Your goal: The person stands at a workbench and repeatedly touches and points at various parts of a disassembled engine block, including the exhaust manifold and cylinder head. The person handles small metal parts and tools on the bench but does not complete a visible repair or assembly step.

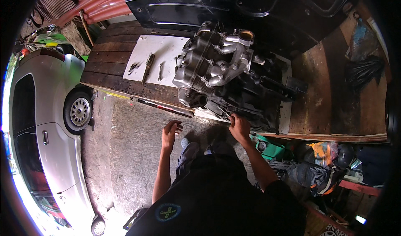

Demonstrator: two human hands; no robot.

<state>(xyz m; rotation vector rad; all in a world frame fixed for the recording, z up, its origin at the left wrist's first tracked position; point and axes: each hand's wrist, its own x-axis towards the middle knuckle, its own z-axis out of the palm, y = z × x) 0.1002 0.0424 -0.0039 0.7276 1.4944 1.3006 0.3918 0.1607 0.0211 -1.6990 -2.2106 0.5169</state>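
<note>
A grimy metal engine (213, 64) lies on the wooden workbench in front of me, with a silver branched manifold (236, 64) on its upper side. My right hand (239, 128) is at the engine's near edge, its fingers drawn together. Whatever is between those fingertips is too small and dark to name. My left hand (170, 132) hangs in the air before the bench, fingers loosely bent and apart, holding nothing. Left of the engine, on a white board (167, 45), lie a wrench (160, 71), a brush (148, 68) and several small dark parts (134, 67).
Black vehicle panels (188, 12) stand behind the workbench (110, 54). A silver car (54, 123) is parked at the left. Right of my legs are a green case (269, 147) and a heap of bags and gear (321, 165). A black plastic bag (365, 71) rests at the bench's right end.
</note>
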